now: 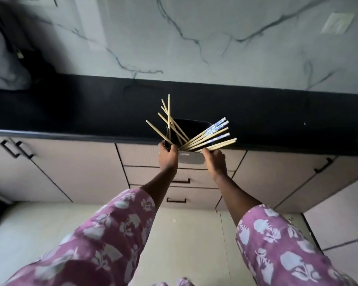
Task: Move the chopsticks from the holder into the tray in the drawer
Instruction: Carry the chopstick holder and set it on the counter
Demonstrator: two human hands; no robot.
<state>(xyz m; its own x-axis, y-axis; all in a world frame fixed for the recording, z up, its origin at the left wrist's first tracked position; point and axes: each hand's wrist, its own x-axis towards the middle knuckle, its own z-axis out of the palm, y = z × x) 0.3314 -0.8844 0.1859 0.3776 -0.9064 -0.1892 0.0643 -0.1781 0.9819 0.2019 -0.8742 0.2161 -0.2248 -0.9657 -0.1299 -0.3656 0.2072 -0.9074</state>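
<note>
A grey rectangular holder with a dark inside stands at the front edge of the black counter. Several pale wooden chopsticks fan out of it, some with blue-and-white patterned ends pointing right, others leaning left. My left hand grips the holder's left rim and side. My right hand holds its right side, fingers curled round the corner just below the chopsticks. The drawers below are closed; no tray shows.
Beige cabinet doors with black handles flank a stack of drawers under the counter. A marble-patterned wall rises behind. A pale bundle sits at the far left of the counter. Light floor tiles lie below.
</note>
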